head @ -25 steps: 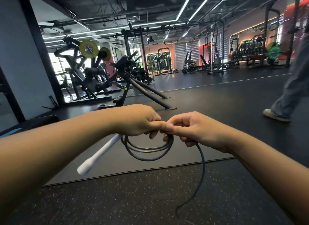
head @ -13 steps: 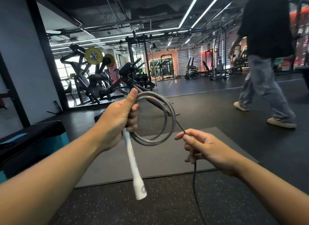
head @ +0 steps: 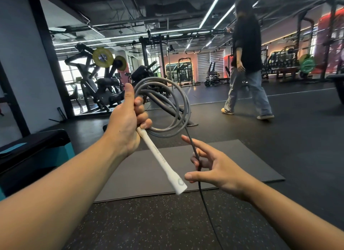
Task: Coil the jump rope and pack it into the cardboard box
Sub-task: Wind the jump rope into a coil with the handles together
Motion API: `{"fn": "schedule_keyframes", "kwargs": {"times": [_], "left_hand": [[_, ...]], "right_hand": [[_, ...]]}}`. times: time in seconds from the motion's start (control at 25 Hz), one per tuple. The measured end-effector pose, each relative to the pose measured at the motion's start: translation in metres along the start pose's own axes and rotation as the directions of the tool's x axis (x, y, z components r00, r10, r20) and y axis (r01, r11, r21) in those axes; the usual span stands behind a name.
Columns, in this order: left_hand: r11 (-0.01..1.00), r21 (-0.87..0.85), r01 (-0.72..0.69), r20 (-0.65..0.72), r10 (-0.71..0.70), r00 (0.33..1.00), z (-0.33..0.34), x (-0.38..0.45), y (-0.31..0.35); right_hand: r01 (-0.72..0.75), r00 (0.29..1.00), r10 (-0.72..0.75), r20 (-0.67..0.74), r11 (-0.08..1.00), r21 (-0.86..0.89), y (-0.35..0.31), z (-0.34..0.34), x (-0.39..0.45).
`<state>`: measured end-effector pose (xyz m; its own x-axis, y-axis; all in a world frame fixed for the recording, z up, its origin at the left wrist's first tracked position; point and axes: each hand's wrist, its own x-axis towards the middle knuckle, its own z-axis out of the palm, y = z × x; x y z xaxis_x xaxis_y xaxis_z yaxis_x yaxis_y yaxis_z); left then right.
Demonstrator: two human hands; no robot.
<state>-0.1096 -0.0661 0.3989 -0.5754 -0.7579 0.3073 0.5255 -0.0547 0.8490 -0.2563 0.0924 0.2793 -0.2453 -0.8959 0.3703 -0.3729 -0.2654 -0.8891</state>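
Note:
My left hand (head: 128,123) grips the white handle (head: 163,162) of the jump rope together with several grey coils (head: 183,108) that stand up in a loop above the fist. The handle slants down to the right. The loose grey cord (head: 194,151) runs from the coil down through my right hand (head: 214,168), which is half open, with the cord lying loosely between its fingers, then trails to the floor out of view. No cardboard box is in view.
A dark grey mat (head: 242,162) lies on the speckled rubber floor ahead. A black and teal bench (head: 35,153) stands at the left. A person (head: 245,63) walks across at the right. Weight machines (head: 100,86) and racks fill the background.
My left hand has lifted the coil higher and tilted the handle to the right. My right hand has slid lower along the cord and spread its fingers. The person has walked farther left.

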Motion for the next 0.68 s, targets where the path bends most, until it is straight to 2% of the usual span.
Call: {"fn": "schedule_keyframes", "kwargs": {"times": [0.12,0.32,0.44,0.56,0.68], "left_hand": [[0.998,-0.065,-0.012,-0.053,0.009,0.999,0.003,0.002,-0.001],[0.988,-0.154,-0.007,-0.11,-0.01,0.994,0.007,0.0,-0.007],[0.985,-0.17,0.014,-0.129,-0.036,0.991,0.005,-0.004,-0.013],[0.98,-0.193,0.051,-0.154,-0.082,0.985,0.003,-0.014,-0.023],[0.975,-0.207,0.077,-0.181,-0.116,0.977,0.004,-0.026,-0.037]], "right_hand": [[0.05,0.999,-0.05,-0.012,0.999,-0.003,-0.001,0.01,0.007],[0.134,0.99,-0.124,-0.061,0.972,0.194,-0.005,0.028,0.022],[0.177,0.979,-0.149,-0.141,0.961,0.212,-0.007,0.029,0.027],[0.173,0.976,-0.101,-0.191,0.894,0.414,-0.01,0.033,0.032],[0.126,0.982,-0.033,-0.187,0.85,0.511,-0.018,0.037,0.036]]}}
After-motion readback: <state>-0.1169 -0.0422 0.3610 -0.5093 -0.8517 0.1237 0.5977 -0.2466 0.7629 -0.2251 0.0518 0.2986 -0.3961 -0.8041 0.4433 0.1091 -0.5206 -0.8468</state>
